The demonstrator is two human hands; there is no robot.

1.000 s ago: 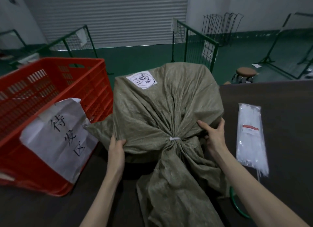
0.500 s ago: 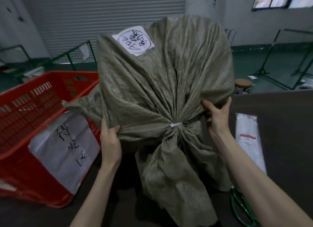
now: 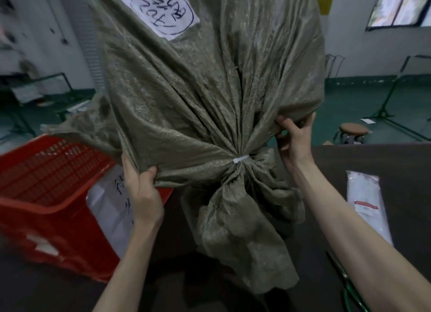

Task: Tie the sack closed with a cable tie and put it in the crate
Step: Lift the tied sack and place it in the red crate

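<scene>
A grey-green woven sack fills the middle of the view, lifted off the dark table with its bulk tipped up and away from me. A white cable tie cinches its neck, and the loose mouth hangs down below the tie. A white label with handwriting is stuck near the sack's top. My left hand grips the sack's lower left fold. My right hand grips its right side. The red plastic crate stands on the left, below and beside the sack, with a white paper sign on its front.
A clear bag of white cable ties lies on the dark table to the right. Green-handled scissors lie near the table's front right. A round stool and green metal racks stand on the green floor beyond.
Both hands have raised the sack higher off the table, and it now covers most of the view. It has shifted slightly toward the crate on the left.
</scene>
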